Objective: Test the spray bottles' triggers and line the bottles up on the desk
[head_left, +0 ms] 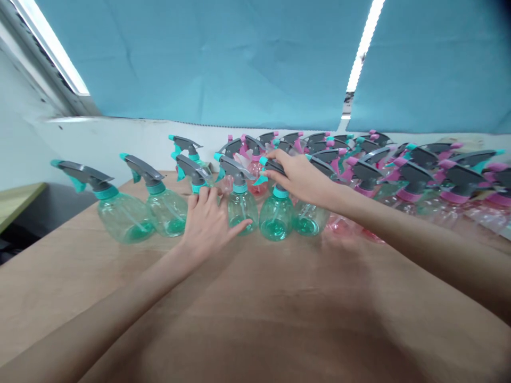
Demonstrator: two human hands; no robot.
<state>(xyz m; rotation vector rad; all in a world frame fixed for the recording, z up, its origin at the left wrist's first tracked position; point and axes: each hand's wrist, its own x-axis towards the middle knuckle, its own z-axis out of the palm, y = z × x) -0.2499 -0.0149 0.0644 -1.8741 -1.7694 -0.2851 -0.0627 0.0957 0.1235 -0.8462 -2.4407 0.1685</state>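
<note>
My right hand [293, 173] is closed around the grey spray head of a green spray bottle [275, 215], which stands upright on the table. The tip of its turquoise nozzle shows at the left of my fingers. Against the front of another green spray bottle [193, 170] lies my left hand [208, 218], its fingers stretched up to the turquoise collar and the thumb spread out to the right. That thumb crosses in front of a neighbouring green spray bottle [240, 205]. Most of the bottle behind my left hand is hidden.
Two green spray bottles [123, 215] [170, 210] stand at the left of the row. Several spray bottles with pink parts [411, 181] crowd the right. The wooden table [255, 308] ends at a white wall [131, 138] below a blue covering [239, 64].
</note>
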